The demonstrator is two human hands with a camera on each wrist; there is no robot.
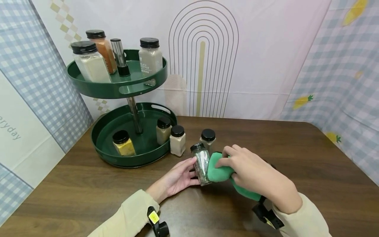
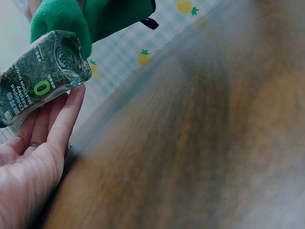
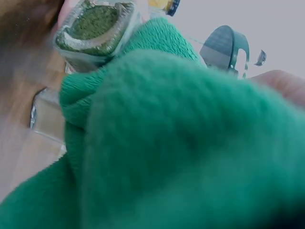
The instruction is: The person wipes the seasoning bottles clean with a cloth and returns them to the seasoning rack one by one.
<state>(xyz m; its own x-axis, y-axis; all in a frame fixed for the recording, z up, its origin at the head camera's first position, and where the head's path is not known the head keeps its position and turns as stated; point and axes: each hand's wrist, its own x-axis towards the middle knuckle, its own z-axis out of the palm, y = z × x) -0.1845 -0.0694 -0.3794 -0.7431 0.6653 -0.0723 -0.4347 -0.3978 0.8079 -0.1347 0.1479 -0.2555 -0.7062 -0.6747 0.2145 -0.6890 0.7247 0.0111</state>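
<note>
My left hand [image 1: 181,177] holds a clear jar of chopped parsley [image 1: 202,164] with a black lid, tilted above the table, thumb on one side and fingers along the other. Its printed label and green flakes show in the left wrist view, where the jar [image 2: 43,76] lies over the fingers. From the right, my right hand [image 1: 248,169] grips a bunched green cloth [image 1: 218,169] against the jar's side. That cloth [image 3: 157,124] fills most of the right wrist view, with the jar's base [image 3: 95,28] beyond it. The cloth hides part of the jar.
A two-tier green rack [image 1: 118,161] stands at the left, with several jars and a grinder [image 1: 119,56] on it. Beside its lower tray is a black-lidded jar [image 1: 178,141]. Another jar [image 1: 208,136] stands behind the parsley. Patterned cloth hangs behind the brown table [image 1: 88,197].
</note>
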